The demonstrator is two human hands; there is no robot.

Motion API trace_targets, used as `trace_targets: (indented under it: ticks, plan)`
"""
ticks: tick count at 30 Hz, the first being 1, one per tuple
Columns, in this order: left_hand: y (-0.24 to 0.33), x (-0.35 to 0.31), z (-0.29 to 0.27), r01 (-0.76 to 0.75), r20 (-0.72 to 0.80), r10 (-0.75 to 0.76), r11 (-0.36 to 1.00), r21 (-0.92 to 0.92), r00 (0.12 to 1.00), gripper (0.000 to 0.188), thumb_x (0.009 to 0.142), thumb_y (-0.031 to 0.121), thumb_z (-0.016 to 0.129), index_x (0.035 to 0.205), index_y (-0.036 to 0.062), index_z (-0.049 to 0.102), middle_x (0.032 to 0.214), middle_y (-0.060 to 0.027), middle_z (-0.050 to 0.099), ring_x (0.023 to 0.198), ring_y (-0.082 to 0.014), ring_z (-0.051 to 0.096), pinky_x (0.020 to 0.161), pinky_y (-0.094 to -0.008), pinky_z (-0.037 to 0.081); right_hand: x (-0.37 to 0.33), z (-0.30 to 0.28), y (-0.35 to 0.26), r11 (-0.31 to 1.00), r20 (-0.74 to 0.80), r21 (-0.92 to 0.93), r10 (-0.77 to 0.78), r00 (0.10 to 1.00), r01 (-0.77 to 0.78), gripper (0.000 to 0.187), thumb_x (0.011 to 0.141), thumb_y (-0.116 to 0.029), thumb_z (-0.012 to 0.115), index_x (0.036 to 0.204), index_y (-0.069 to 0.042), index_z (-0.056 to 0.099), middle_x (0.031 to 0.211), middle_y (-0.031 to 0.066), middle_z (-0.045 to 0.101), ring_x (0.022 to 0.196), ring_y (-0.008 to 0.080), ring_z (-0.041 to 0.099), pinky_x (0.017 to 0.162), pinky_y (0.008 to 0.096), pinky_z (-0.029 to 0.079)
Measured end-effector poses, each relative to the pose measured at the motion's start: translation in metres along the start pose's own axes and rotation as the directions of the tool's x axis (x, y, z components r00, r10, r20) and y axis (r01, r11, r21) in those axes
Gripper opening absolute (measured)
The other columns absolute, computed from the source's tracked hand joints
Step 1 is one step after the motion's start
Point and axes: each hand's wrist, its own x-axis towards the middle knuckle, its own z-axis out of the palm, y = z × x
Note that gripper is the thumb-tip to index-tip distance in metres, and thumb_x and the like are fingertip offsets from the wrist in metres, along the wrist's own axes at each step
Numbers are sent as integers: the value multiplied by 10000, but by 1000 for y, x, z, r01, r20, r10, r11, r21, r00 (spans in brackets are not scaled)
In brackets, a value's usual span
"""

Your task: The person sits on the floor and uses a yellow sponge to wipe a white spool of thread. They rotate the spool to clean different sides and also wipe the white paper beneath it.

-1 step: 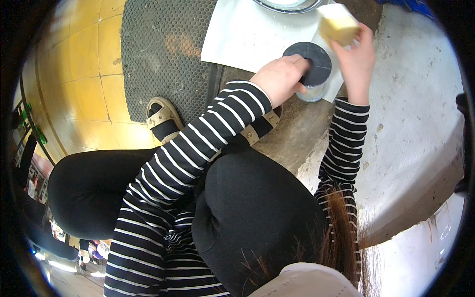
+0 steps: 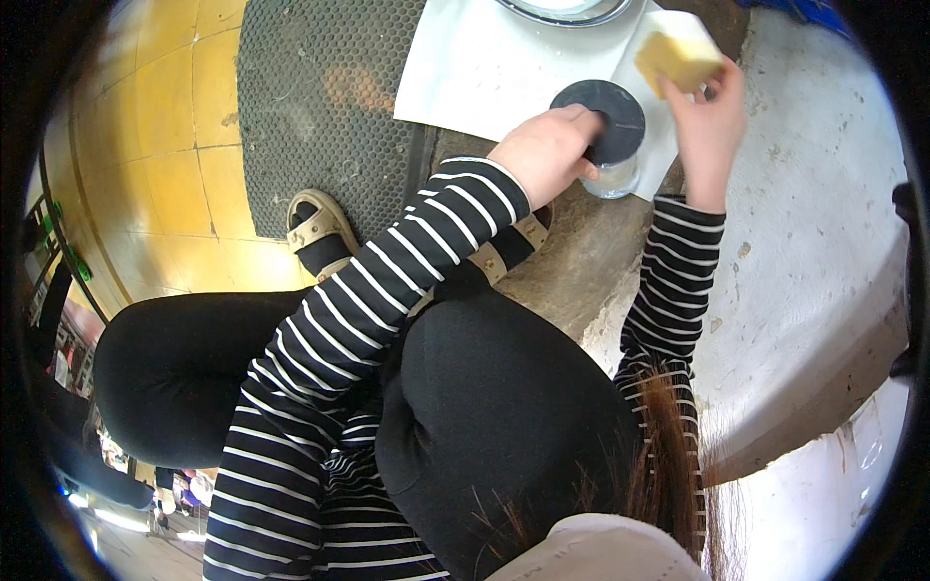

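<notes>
My left hand (image 2: 550,140) is closed at the near left side of a dark grey round lid (image 2: 620,121); its fingertips go in toward the lid's middle and are partly hidden. Below the lid shows the side of a clear container (image 2: 614,182). My right hand (image 2: 705,121), farther right and raised, pinches a pale yellow and white sponge-like block (image 2: 682,60). Motion smears the block a little. Between block and lid there is a small gap.
A white sheet (image 2: 475,68) lies on the ground, with a dark-rimmed white basin (image 2: 572,15) on it at the far edge. A black textured mat (image 2: 320,116) is at left, beside yellow tiles (image 2: 174,126). A worn white surface (image 2: 794,194) curves along the right.
My right hand has shifted slightly right and nearer with the block, which has tilted. The lid has moved a touch left; my left hand stays on it.
</notes>
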Motion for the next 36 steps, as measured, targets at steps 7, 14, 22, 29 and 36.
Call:
trace_targets:
  ticks: [7,14,22,29,36]
  plan:
    - [-35,5,-18,384,-28,-392,911,-152,919,531,858,360,707,1181,-40,570,1011,-199,638,899,-264,634,828,-345,501,-53,-12,59,708,-165,632,520,838,-315,484,858,-121,715,1229,57,460,1199,142,565,1165,239,546,1019,346,433]
    - [-57,5,-11,493,9,-556,730,-474,831,724,807,537,695,1131,-99,576,918,-166,634,840,-238,609,797,-319,492,-92,10,92,30,320,856,753,575,-516,508,888,-213,696,1285,2,462,1187,126,558,1156,218,520,1029,369,418]
    - [-51,-2,-13,628,193,-687,465,-624,700,775,747,687,682,915,-66,606,642,-23,507,560,-98,482,508,-232,413,-93,25,86,74,295,853,747,596,-516,408,868,-180,712,1200,-30,530,1101,61,581,1020,148,536,906,299,408]
    - [-57,-10,-9,630,280,-717,278,-725,638,745,737,610,750,960,-91,632,579,30,450,437,-43,338,393,-209,259,-88,25,72,207,224,832,723,654,-514,384,875,-159,696,1188,-23,521,1094,48,590,985,121,549,900,288,404]
    - [-45,-5,-24,453,157,-729,229,-862,666,666,750,581,752,998,-28,648,667,10,539,504,-46,406,446,-207,302,-81,6,29,381,52,873,548,835,-305,408,888,-104,653,1242,9,484,1183,93,550,1079,169,537,970,312,398]
